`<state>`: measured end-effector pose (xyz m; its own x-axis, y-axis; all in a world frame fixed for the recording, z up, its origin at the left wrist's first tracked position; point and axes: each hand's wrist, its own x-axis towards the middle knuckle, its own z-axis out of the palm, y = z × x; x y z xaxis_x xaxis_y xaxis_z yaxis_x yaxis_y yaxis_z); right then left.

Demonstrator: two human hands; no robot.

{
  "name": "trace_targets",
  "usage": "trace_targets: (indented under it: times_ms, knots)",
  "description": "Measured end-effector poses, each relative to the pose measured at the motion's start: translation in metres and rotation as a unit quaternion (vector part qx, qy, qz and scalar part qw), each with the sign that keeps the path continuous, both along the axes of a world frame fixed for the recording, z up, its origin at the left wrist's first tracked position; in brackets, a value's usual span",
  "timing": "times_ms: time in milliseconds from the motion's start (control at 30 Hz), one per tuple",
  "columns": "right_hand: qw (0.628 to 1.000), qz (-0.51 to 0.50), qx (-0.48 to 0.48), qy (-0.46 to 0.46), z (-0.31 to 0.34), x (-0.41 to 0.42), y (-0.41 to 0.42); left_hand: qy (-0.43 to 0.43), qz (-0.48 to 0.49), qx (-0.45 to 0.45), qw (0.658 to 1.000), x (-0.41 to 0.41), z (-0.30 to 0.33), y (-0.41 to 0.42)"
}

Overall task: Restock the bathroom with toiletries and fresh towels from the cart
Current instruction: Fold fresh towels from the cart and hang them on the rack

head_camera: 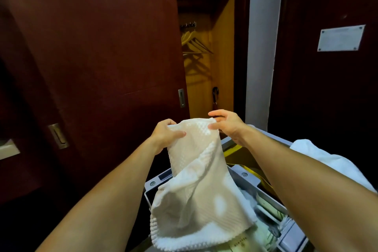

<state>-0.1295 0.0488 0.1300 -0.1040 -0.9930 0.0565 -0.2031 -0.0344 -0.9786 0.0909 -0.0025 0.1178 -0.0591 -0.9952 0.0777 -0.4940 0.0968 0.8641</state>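
A white textured towel [196, 180] hangs from both my hands above the grey housekeeping cart [248, 180]. My left hand [165, 135] grips its upper left corner, thumb on the front of the cloth. The upper right edge is pinched between the thumb and fingers of my right hand [225, 124]. The towel's lower end droops over the cart's top tray, where packets of toiletries [266, 210] show beside it.
A dark red sliding door [92, 57] with metal pulls fills the left. Behind the towel an open wardrobe [206, 57] holds hangers and an umbrella. Another white towel [319, 155] lies on the cart at right, before a dark door bearing a sign [340, 38].
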Motion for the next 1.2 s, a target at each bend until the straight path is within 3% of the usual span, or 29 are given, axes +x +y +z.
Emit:
trace_targets:
  times_ms: [167, 300, 400, 600, 633, 733, 900, 967, 1100, 1200]
  knots:
    - [0.996, -0.029, -0.009, 0.08, -0.004, 0.003, 0.001, -0.039, -0.012, -0.048, 0.998, 0.005, -0.005, 0.002]
    - [0.984, -0.072, -0.068, 0.145, -0.014, 0.007, 0.003, -0.178, -0.08, -0.176, 0.965, 0.005, 0.005, 0.004]
    - [0.982, -0.078, -0.086, 0.147, -0.017, 0.006, 0.003, -0.232, -0.136, -0.165, 0.949, 0.003, 0.006, 0.006]
    - [0.984, -0.062, -0.092, 0.138, -0.015, 0.004, 0.005, -0.269, -0.143, -0.138, 0.942, 0.003, 0.004, 0.007]
    - [0.984, -0.063, -0.092, 0.136, -0.016, 0.002, 0.005, -0.321, -0.147, -0.133, 0.926, 0.006, 0.005, 0.007]
    - [0.985, -0.064, -0.093, 0.131, -0.02, -0.005, 0.005, -0.521, -0.117, -0.124, 0.836, 0.016, 0.008, 0.004]
    - [0.978, -0.078, -0.105, 0.165, -0.021, -0.005, 0.002, -0.573, -0.05, -0.194, 0.795, 0.014, 0.008, 0.009]
    - [0.975, -0.091, -0.11, 0.168, -0.02, -0.01, 0.002, -0.517, -0.074, -0.231, 0.821, 0.016, 0.008, 0.009]
    - [0.972, -0.122, -0.105, 0.173, -0.017, -0.009, 0.001, -0.301, -0.121, -0.176, 0.929, 0.021, 0.019, 0.011]
    - [0.97, -0.143, -0.117, 0.155, -0.002, 0.001, 0.001, -0.176, -0.086, -0.156, 0.968, 0.015, 0.033, 0.015]
